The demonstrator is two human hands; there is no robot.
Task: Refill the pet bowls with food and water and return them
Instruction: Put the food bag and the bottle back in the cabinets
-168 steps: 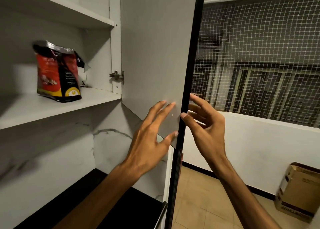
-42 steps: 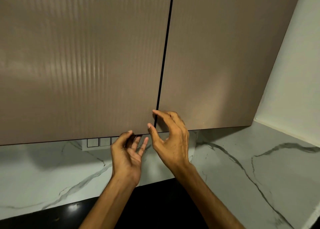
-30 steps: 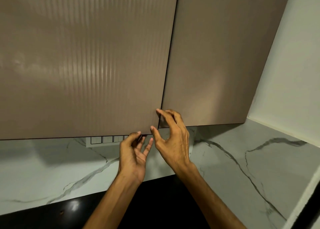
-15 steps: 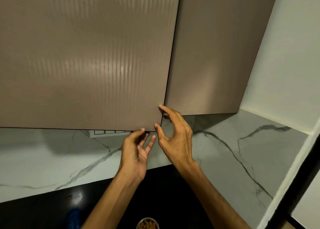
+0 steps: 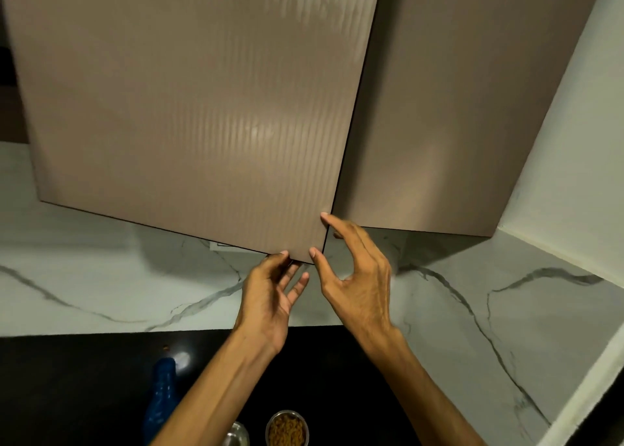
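Observation:
A steel bowl of brown kibble (image 5: 287, 429) stands on the black counter (image 5: 67, 395) at the bottom edge. Just left of it is a second steel bowl (image 5: 237, 437), mostly hidden by my left forearm. A blue bottle (image 5: 162, 400) stands further left. Above, the left brown cabinet door (image 5: 202, 108) hangs ajar, its lower right corner swung toward me. My right hand (image 5: 358, 287) pinches that corner, thumb on the front, fingers at and behind the edge. My left hand (image 5: 270, 297) touches the door's bottom edge with relaxed fingers.
The right cabinet door (image 5: 456, 108) is closed. A white marble backsplash (image 5: 101, 277) runs behind the counter and round the right corner. A white wall (image 5: 567, 142) rises at the right.
The left cabinet door has swung out from closed, pulled at its lower corner by my hands. The view has tilted down, so the bowls and blue bottle have come into sight.

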